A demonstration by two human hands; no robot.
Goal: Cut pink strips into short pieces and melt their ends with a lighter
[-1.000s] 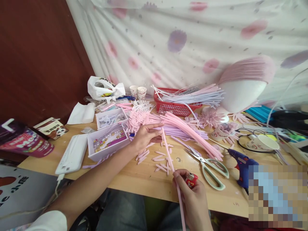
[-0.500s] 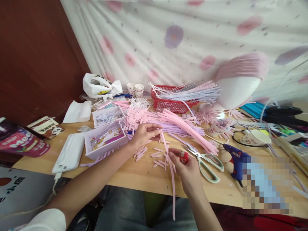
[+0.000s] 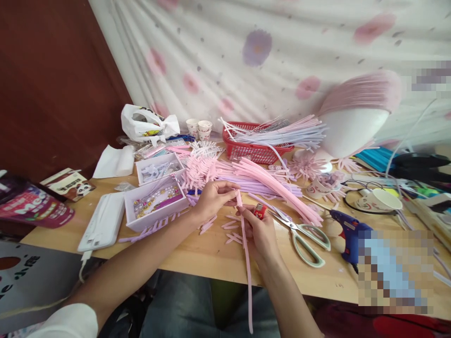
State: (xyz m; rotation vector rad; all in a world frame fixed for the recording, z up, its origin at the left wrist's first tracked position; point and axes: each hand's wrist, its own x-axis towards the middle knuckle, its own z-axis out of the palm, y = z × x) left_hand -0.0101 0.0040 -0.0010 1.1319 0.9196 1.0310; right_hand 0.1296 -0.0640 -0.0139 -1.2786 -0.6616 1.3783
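Observation:
My left hand (image 3: 211,201) pinches the upper end of a long pink pipe cleaner (image 3: 246,263) over the wooden table (image 3: 197,256). My right hand (image 3: 259,230) grips the same pipe cleaner a little lower and also holds a small red lighter (image 3: 260,211). The pipe cleaner's free end hangs down past the table's front edge. Short cut pink pieces (image 3: 230,230) lie scattered under both hands. A heap of long pink and lilac pipe cleaners (image 3: 268,180) lies just behind my hands.
Scissors (image 3: 305,237) and a blue glue gun (image 3: 347,230) lie to the right. White bead boxes (image 3: 157,199) and a white power strip (image 3: 102,227) sit to the left. A red basket (image 3: 257,150), paper cups (image 3: 199,127) and a white foam dome (image 3: 352,129) stand behind.
My right hand slid up the pipe cleaner toward my left hand, carrying the lighter. My left hand went from open fingers to a pinch on the pipe cleaner's upper end.

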